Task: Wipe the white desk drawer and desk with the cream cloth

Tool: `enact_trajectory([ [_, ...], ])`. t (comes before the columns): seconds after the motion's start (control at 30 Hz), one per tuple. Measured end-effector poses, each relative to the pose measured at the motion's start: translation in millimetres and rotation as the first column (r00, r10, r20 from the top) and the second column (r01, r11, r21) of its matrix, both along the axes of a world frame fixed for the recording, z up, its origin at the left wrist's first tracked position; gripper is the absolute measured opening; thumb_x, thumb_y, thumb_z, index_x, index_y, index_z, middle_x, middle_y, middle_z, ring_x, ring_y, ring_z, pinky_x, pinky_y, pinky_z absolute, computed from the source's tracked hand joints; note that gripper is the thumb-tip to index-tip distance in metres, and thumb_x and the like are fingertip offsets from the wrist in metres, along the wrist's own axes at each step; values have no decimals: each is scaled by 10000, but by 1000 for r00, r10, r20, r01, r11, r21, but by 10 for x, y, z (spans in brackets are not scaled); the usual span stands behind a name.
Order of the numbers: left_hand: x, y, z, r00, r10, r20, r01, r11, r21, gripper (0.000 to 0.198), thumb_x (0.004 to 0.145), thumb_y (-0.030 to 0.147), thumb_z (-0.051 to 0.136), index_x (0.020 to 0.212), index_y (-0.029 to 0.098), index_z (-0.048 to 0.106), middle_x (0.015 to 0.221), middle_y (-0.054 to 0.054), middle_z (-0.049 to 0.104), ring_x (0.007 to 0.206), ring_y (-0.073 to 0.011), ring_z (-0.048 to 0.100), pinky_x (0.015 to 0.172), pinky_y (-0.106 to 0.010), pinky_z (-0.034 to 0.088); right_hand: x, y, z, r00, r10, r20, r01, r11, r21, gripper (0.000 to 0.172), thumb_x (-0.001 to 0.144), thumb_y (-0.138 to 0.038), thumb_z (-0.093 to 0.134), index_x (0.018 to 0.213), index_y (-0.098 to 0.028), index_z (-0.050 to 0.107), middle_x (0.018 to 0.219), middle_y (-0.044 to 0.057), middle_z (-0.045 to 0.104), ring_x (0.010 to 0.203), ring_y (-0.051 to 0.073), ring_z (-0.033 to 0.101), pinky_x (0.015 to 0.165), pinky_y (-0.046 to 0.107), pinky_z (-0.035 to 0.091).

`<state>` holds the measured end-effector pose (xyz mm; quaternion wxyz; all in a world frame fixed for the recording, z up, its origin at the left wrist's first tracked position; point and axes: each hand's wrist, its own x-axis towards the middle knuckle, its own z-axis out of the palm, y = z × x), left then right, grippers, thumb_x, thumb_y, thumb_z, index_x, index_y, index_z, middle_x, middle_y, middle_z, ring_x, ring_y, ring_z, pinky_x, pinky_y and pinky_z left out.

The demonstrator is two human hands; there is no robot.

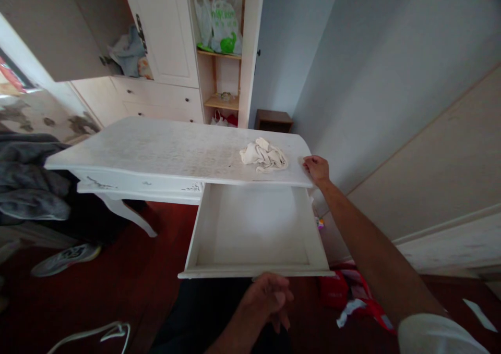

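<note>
A white desk (pixel 168 145) stands before me with its right drawer (pixel 258 223) pulled out and bare inside. My left hand (pixel 268 302) is just below the drawer's front panel, palm turned partly up. Its fingers are loosely bent and apart, with nothing visible in them. At the desk's right end, my right hand (pixel 318 169) rests by the tabletop edge, thumb and fingers pinched together. What they pinch, if anything, is too small to tell. A crumpled cream cloth (pixel 264 156) lies on the desktop, left of my right hand.
Behind the desk stands a white wardrobe (pixel 168 36) with a door swung out and plastic bags (pixel 225 25) on a shelf. Grey clothing (pixel 35 182) is heaped at left. A shoe (pixel 64 259), a white cord (pixel 117 330) and a red bag (pixel 344 286) lie on the floor.
</note>
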<state>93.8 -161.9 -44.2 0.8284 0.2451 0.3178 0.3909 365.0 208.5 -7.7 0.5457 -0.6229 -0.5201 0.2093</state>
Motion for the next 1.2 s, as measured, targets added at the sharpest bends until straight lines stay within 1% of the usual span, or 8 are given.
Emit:
enact_trajectory([
  [0.1,-220,594,691,933,310,-180,-218,888,404,386,882,459,711,1146,182,662,1165,-99,687,727,-126,643,667,-267,493,-9,-6,11,1000,1,16,0,1000,-18,223,745,-345,644,809,-158,748,649,14,679,595,137,591,611,259,485],
  [0.2,-324,1381,1070,770,571,-285,-248,679,691,365,887,390,655,1190,189,617,1206,-96,651,883,-164,647,769,-301,532,-19,-22,25,999,-5,45,6,1000,-15,228,747,-354,635,800,-164,748,656,22,688,612,158,606,648,287,504],
  [0.37,-127,2532,1090,408,776,-480,28,515,857,863,767,320,756,1519,123,382,1541,-255,414,1396,-344,479,1096,-503,462,-17,-19,16,998,7,67,-8,1000,10,259,740,-385,603,789,-174,745,656,29,692,626,175,603,645,296,497],
  [0.5,129,2967,999,68,758,-649,356,589,726,1226,712,481,847,1651,70,173,1697,-301,152,1589,-436,120,1244,-618,213,-32,-16,15,1000,13,22,-13,1000,10,256,728,-359,585,798,-173,747,677,34,703,632,176,602,645,296,489],
  [0.7,187,3062,869,-204,776,-597,552,595,585,869,864,501,693,1605,156,399,1568,-241,466,1474,-405,395,1160,-549,362,-58,-39,55,1000,9,-10,-9,1000,0,219,738,-315,584,785,-172,743,665,16,691,623,164,594,673,294,487],
  [0.93,-213,2607,1060,-170,726,-666,548,632,549,417,924,333,572,1302,242,723,1180,-113,737,1068,-283,684,919,-370,520,-61,-35,60,1000,20,-9,-20,1000,21,193,763,-282,581,781,-173,739,642,4,673,607,153,586,687,287,498],
  [1.1,-335,2358,1091,-231,811,-537,608,552,572,458,872,406,663,1267,185,732,1377,-195,627,1294,-373,567,1059,-479,456,-43,2,29,999,39,21,-40,999,18,199,771,-278,563,798,-181,735,673,11,685,651,162,615,692,282,510],
  [1.2,-270,2499,1144,-188,850,-493,697,469,543,901,763,498,789,1556,183,499,1668,-230,308,1553,-448,230,1180,-579,306,-31,16,12,999,31,30,-32,999,15,210,780,-289,556,803,-179,734,687,18,690,673,166,627,697,283,517],
])
